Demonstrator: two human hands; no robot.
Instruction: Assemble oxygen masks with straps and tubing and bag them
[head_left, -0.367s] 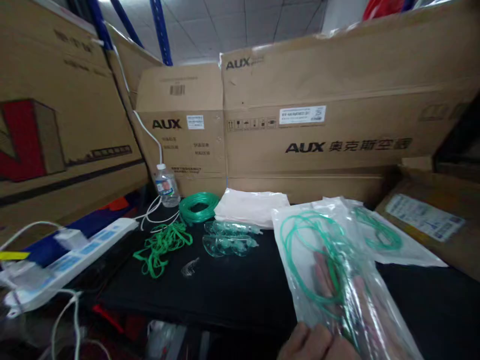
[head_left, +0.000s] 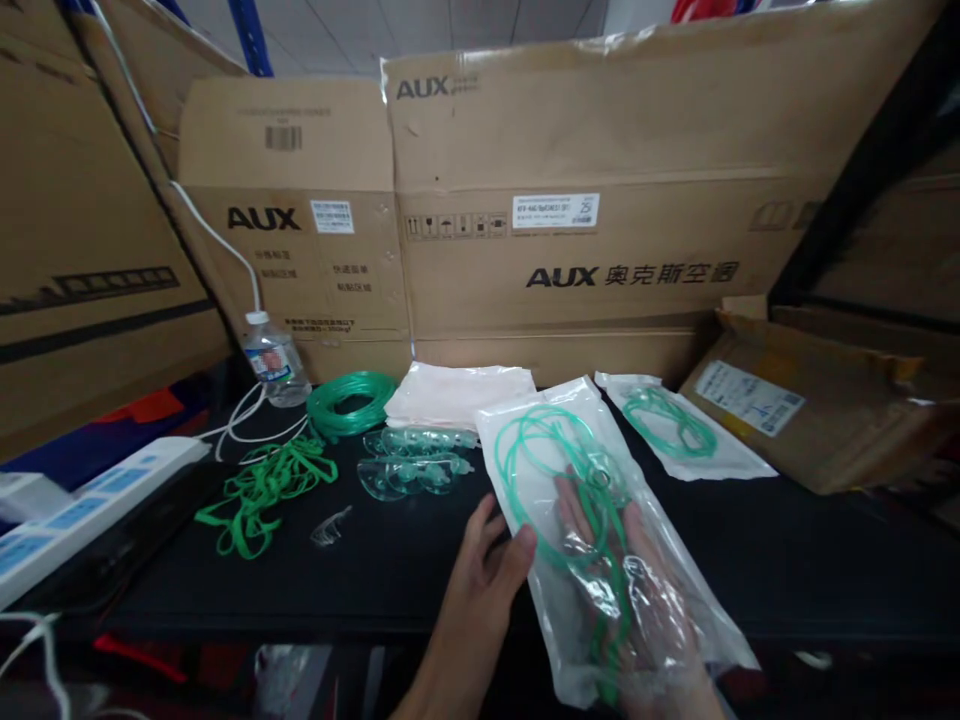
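Observation:
A pouch (head_left: pixel 660 520) with a clear film front and white backing is tilted in front of me, with coiled green tubing (head_left: pixel 517 470) and a green strap (head_left: pixel 616 590) inside. My right hand (head_left: pixel 645 590) is inside the pouch, seen through the shiny film. Its fingers and thumb lie on either side of the tubing and strap, around a clear part partly hidden by glare. At the pouch's left edge is my left hand (head_left: pixel 484 580), thumb and fingers apart, the thumb against the film.
Clear green-tinted masks (head_left: pixel 412 472), a tubing coil (head_left: pixel 351 405), green straps (head_left: pixel 274 490), metal strips (head_left: pixel 330 527) and white sheets (head_left: pixel 459 393) lie leftward. Another pouch (head_left: pixel 679 430) and a cardboard box (head_left: pixel 817 400) are right. A bottle (head_left: pixel 277 370) and power strip (head_left: pixel 97 510) stand left.
My left hand has moved from the pouch's bottom edge up to its left side, and its fingers have opened. My right hand is still inside. The view has turned right.

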